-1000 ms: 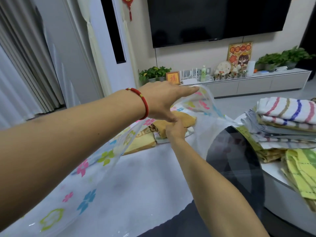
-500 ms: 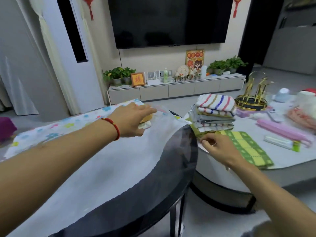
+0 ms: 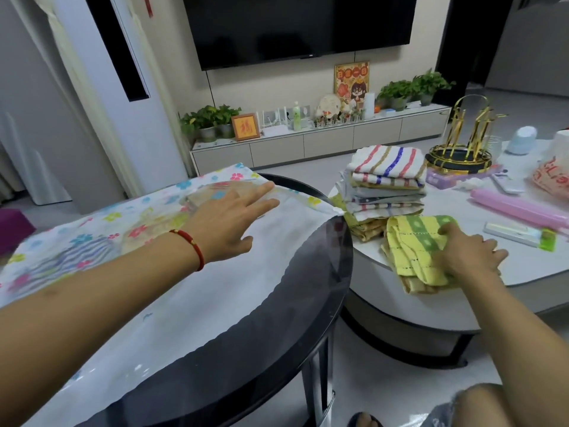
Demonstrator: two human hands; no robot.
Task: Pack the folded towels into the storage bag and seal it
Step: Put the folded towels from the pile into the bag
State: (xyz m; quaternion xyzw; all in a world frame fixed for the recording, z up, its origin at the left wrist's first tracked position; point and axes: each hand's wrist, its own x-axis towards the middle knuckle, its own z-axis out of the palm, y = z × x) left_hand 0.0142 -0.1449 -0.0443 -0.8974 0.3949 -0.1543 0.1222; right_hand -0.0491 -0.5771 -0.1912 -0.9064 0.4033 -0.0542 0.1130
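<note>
Black round table (image 3: 311, 272) fills the lower left, storage bag (image 3: 184, 288) spread flat across it, flower print on top, white underside toward the near edge. Towels already inside show through the plastic at about 10 o'clock from the left hand. White table (image 3: 523, 266) sits at 3 o'clock from the black one, just beside it. Stack of folded towels (image 3: 386, 186) on the white table near its left edge, striped one on top. Yellow-green towel (image 3: 412, 241) lies folded at 6 o'clock from the stack, touching its base, partly over the table edge. Left hand (image 3: 228, 223) rests palm down on the bag over the packed towels, fingers (image 3: 261, 191) spread flat and straight, gripping nothing; red bracelet (image 3: 192, 246) on the wrist. Right hand (image 3: 468, 257) is on the yellow-green towel, fingers curled down onto its right end, thumb side pressing the cloth; whether the cloth is actually pinched, cannot tell. Gold rack (image 3: 462, 149) at 2 o'clock from the stack, pink box (image 3: 517, 209) at 3 o'clock.
</note>
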